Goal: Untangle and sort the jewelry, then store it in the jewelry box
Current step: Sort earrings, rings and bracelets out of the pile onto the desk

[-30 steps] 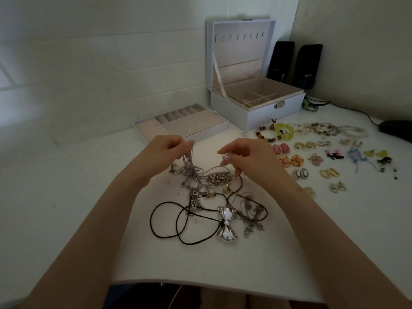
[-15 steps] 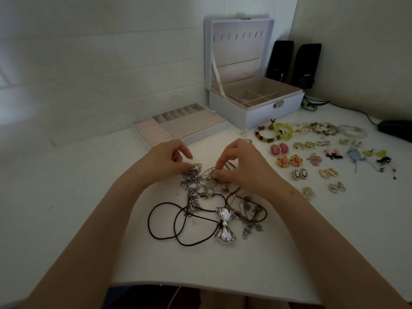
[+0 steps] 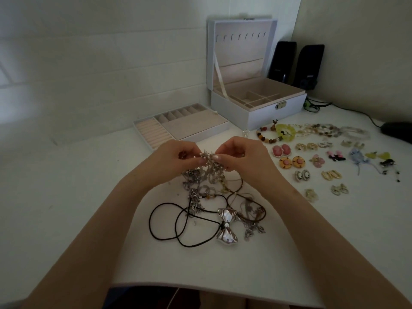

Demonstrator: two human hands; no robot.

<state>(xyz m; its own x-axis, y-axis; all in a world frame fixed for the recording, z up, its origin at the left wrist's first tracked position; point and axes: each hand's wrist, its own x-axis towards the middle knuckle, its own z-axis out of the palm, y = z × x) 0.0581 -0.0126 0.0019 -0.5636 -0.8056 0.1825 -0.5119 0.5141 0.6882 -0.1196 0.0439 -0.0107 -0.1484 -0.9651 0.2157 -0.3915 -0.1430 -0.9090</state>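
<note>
A tangle of silver chains and black cords (image 3: 207, 197) lies on the white table in front of me, with a silver bow pendant (image 3: 226, 228) at its near side. My left hand (image 3: 176, 161) and my right hand (image 3: 242, 157) meet above the tangle's far end. Both pinch a beaded silver piece (image 3: 210, 162) lifted a little off the pile. The white jewelry box (image 3: 256, 92) stands open at the back, its compartments showing. Its removable tray (image 3: 180, 128) lies to the left of it.
Sorted earrings (image 3: 301, 161) and bead bracelets (image 3: 312, 130) are laid out in rows to the right. Two black speakers (image 3: 296, 63) stand behind the box, with a cable and a dark object (image 3: 396, 130) at the far right. The table's front edge is near my body.
My hands dipped into the tangle, then came together and lifted the beaded silver piece up from the pile.
</note>
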